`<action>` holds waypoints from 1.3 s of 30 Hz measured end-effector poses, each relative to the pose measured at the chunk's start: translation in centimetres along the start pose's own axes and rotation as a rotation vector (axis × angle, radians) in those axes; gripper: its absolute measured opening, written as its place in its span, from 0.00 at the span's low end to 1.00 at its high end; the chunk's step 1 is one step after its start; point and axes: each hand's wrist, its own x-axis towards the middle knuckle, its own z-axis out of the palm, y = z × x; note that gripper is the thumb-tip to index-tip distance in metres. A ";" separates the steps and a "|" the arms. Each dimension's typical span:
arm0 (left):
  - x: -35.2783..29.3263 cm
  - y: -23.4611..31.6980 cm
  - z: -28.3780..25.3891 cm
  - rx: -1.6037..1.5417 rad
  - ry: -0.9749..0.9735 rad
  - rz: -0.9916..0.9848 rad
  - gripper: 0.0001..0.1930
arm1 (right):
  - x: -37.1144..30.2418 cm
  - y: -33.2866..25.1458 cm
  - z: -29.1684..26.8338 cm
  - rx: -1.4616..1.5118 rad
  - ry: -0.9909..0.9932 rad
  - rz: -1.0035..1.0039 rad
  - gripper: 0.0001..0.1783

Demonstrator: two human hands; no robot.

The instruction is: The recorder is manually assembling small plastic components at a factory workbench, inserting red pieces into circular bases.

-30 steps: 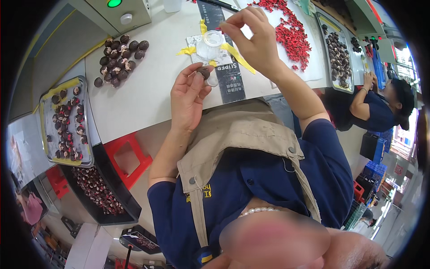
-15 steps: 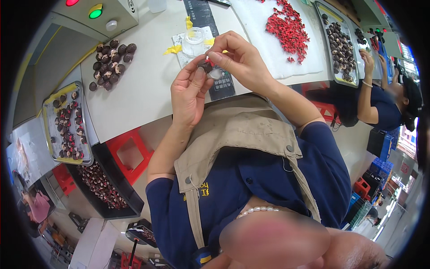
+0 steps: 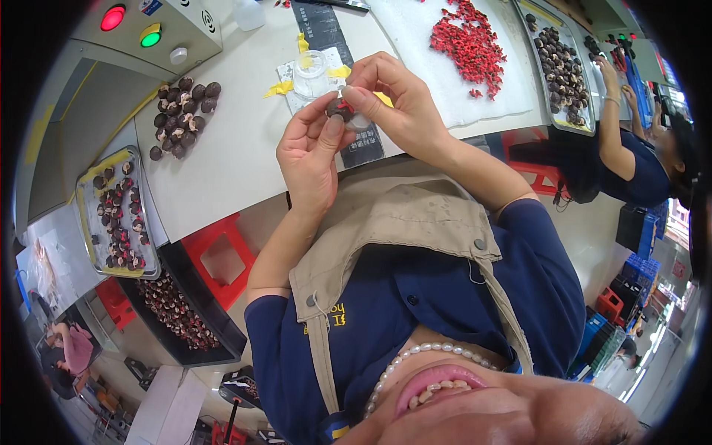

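Observation:
Between the thumb and fingers of my left hand (image 3: 310, 152) is a small dark brown ball (image 3: 336, 112), rough and round. The fingertips of my right hand (image 3: 397, 104) are pinched together at its top, on a small red piece (image 3: 345, 106) that shows against the ball; its upper part is hidden by the fingers. Just beyond my hands a clear round plastic container (image 3: 310, 68) stands on a white plate held with yellow tape. A small translucent round thing (image 3: 359, 121) sits partly behind my right fingers, over the dark printed strip (image 3: 362, 152).
Several similar balls (image 3: 178, 122) are heaped at the table's left, beside a machine box with lights (image 3: 150, 37). Trays of balls stand left (image 3: 154, 252) and right (image 3: 591, 122). Red pieces (image 3: 475, 52) lie on a white sheet (image 3: 404, 22). A co-worker (image 3: 630, 159) sits at the right.
The view has shifted slightly. Both hands stay at the ball, and more of the red piece now shows on it beneath my right fingertips.

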 end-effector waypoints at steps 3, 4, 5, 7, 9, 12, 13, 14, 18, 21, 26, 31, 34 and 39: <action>0.0 -0.2 0.0 0.050 0.006 0.068 0.16 | 0.1 -1.0 0.2 -0.100 0.029 -0.078 0.06; 0.0 -0.2 0.0 0.079 0.000 0.107 0.16 | 0.0 -1.1 0.3 -0.103 0.031 -0.080 0.06; -0.1 -0.1 0.2 0.077 -0.004 0.108 0.16 | -0.2 -1.1 0.5 -0.114 0.026 -0.107 0.06; -0.2 0.2 0.6 0.193 -0.006 0.237 0.16 | -0.3 -1.1 0.9 -0.127 0.027 -0.139 0.05; -0.2 0.1 0.2 0.259 -0.026 0.263 0.16 | -0.3 -1.0 1.2 -0.095 0.043 -0.096 0.05; 0.1 0.1 -0.1 0.291 -0.046 0.241 0.16 | -0.7 -0.4 1.3 -0.102 0.051 -0.106 0.05; 0.2 0.1 -0.1 0.254 -0.047 0.188 0.16 | -0.8 0.1 1.3 -0.101 0.059 -0.110 0.05; 0.4 0.2 0.0 0.260 -0.054 0.189 0.16 | -0.8 0.9 1.3 -0.034 0.069 -0.114 0.07; 1.1 0.6 0.0 -0.110 -0.131 -0.181 0.18 | -1.0 0.1 1.4 -0.054 0.092 -0.149 0.18; 1.0 1.1 0.5 -0.217 -0.176 -0.323 0.21 | -1.1 1.0 -0.2 -0.227 0.016 -0.156 0.27; 1.7 0.1 0.0 -0.128 -0.270 -0.364 0.23 | -1.3 0.3 -1.6 -0.421 -0.038 -0.256 0.32; 1.8 -0.9 1.1 -0.259 -0.313 -0.406 0.21 | -2.4 -0.1 -2.1 -0.264 0.104 -0.212 0.38; 1.7 -1.0 1.3 -0.232 -0.252 -0.308 0.20 | -3.8 -0.1 -3.3 -0.204 0.129 -0.238 0.39; 2.9 -0.1 -0.1 -0.258 -0.208 -0.228 0.19 | -6.9 3.0 -8.5 -0.507 0.346 -0.157 0.19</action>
